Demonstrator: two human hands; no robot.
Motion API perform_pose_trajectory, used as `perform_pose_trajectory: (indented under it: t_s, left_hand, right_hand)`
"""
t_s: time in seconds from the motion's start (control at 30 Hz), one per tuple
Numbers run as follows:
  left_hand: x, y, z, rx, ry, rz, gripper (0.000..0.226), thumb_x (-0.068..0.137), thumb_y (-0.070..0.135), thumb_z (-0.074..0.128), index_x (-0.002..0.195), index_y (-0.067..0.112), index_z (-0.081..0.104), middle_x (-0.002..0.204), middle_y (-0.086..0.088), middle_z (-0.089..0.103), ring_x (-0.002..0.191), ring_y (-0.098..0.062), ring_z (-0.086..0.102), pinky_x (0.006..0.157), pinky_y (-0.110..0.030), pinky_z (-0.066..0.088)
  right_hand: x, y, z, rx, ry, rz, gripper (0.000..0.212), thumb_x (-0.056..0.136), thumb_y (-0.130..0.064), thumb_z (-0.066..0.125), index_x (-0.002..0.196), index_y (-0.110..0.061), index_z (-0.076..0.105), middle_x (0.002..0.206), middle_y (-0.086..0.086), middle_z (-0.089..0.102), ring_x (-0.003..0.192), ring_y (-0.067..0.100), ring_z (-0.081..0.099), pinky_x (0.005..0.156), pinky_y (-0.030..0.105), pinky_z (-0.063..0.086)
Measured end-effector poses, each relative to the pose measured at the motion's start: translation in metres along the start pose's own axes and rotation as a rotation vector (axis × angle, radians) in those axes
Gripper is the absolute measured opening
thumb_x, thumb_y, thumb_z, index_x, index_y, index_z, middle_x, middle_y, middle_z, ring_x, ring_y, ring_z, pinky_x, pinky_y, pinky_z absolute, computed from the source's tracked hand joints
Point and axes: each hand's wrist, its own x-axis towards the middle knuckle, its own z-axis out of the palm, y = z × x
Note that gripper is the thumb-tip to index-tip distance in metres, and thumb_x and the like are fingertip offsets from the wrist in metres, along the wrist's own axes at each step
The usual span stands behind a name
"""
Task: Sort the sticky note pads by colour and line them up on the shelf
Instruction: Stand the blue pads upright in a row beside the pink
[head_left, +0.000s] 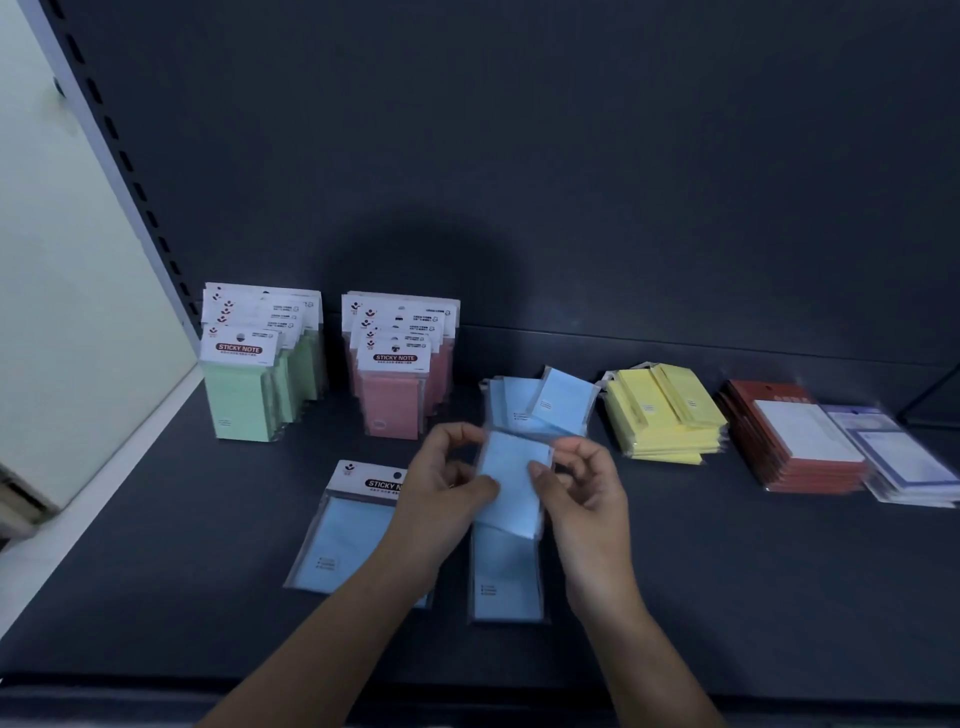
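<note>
Over the dark shelf (727, 571), left hand (447, 486) and right hand (587, 493) pinch one blue pad (511, 480).

shelf (208, 597): matt dark metal | blue pads (511, 478): paper in glossy clear plastic wrap (card header tops)

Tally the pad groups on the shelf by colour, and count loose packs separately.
Green row: 1
Pink row: 1
Blue heap: 1
Yellow pile: 1
Red stack: 1
Purple-edged stack: 1
Loose blue packs lying flat: 2
Held blue pack, gripped by left hand and right hand: 1
Total: 9
</note>
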Motion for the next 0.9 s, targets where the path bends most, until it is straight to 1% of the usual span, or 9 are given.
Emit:
perform_pose_trajectory:
  t_s: [0.1,0.2,0.27,0.4,0.47,0.57,0.67,0.8,0.9]
  left_hand:
    - [-0.013,-0.004,-0.004,0.099,-0.020,0.016,0.028,0.083,0.003,0.064,0.100,0.024,0.058,0.059,-0.001,0.053,0.050,-0.003,0.050,0.050,-0.015,0.044]
    - [-0.022,-0.012,-0.007,0.328,0.035,0.096,0.028,0.083,0.006,0.065,0.102,0.026,0.059,0.047,0.011,0.043,0.041,-0.001,0.040,0.045,-0.010,0.034]
    - [-0.028,-0.017,-0.009,0.467,0.055,0.152,0.031,0.081,0.005,0.066,0.105,0.024,0.059,0.055,0.011,0.044,0.044,-0.001,0.042,0.047,-0.009,0.034]
    - [-0.033,-0.022,-0.004,0.641,0.030,0.205,0.036,0.083,0.009,0.065,0.116,0.019,0.056,0.070,0.013,0.043,0.056,0.006,0.051,0.052,-0.003,0.036]
    - [-0.032,-0.022,-0.004,0.682,0.025,0.206,0.037,0.085,0.011,0.063,0.120,0.017,0.054,0.081,0.011,0.045,0.060,0.003,0.051,0.056,0.000,0.036]
    - [-0.031,-0.024,-0.004,0.776,-0.006,0.251,0.040,0.086,0.014,0.062,0.124,0.017,0.051,0.105,0.011,0.047,0.067,0.000,0.046,0.067,-0.001,0.033]
    - [-0.030,-0.024,-0.006,0.822,-0.017,0.283,0.040,0.084,0.017,0.064,0.122,0.017,0.051,0.113,0.016,0.035,0.066,0.003,0.048,0.067,-0.001,0.032]
    - [-0.013,-0.013,-0.003,0.825,0.023,0.335,0.043,0.077,0.015,0.071,0.117,0.015,0.054,0.113,0.010,0.038,0.084,-0.006,0.046,0.072,-0.007,0.029]
    - [0.009,0.002,0.010,0.784,0.010,0.381,0.044,0.080,0.015,0.069,0.121,0.011,0.054,0.114,0.001,0.051,0.101,-0.018,0.049,0.082,-0.013,0.029]
  right_hand:
    - [-0.008,0.001,-0.010,-0.131,-0.125,0.011,0.031,0.084,0.008,0.060,0.101,-0.018,0.057,0.086,-0.009,0.068,0.057,0.005,0.054,0.062,0.021,0.049]
    - [-0.016,0.000,-0.018,-0.266,-0.204,0.051,0.037,0.084,0.006,0.061,0.108,-0.022,0.057,0.104,-0.012,0.065,0.062,0.000,0.057,0.063,0.013,0.049]
    - [-0.021,0.001,-0.023,-0.403,-0.221,0.061,0.037,0.084,0.000,0.064,0.104,-0.031,0.056,0.097,-0.018,0.064,0.060,0.002,0.054,0.062,0.013,0.048]
    - [-0.024,0.003,-0.026,-0.740,-0.232,-0.025,0.033,0.086,-0.012,0.065,0.111,-0.030,0.053,0.093,-0.004,0.059,0.056,0.001,0.049,0.057,0.009,0.040]
    - [-0.022,0.005,-0.025,-0.855,-0.228,-0.069,0.037,0.087,-0.016,0.064,0.121,-0.024,0.051,0.104,-0.005,0.055,0.069,-0.002,0.050,0.067,0.008,0.039]
    - [-0.021,0.006,-0.022,-0.992,-0.235,-0.090,0.047,0.088,-0.026,0.063,0.131,-0.022,0.043,0.119,-0.006,0.047,0.103,0.009,0.051,0.086,0.018,0.038]
    - [-0.017,0.009,-0.026,-0.995,-0.227,-0.066,0.049,0.085,-0.029,0.066,0.128,-0.022,0.044,0.116,-0.005,0.047,0.103,0.010,0.051,0.086,0.021,0.041]
    - [-0.001,0.006,-0.028,-0.685,-0.042,-0.061,0.029,0.083,-0.020,0.069,0.106,-0.028,0.053,0.099,-0.005,0.057,0.085,0.007,0.055,0.070,0.004,0.039]
    - [0.024,0.001,-0.027,-0.492,0.078,-0.064,0.025,0.087,-0.015,0.063,0.109,-0.025,0.056,0.114,-0.004,0.060,0.109,0.011,0.055,0.094,0.017,0.042]
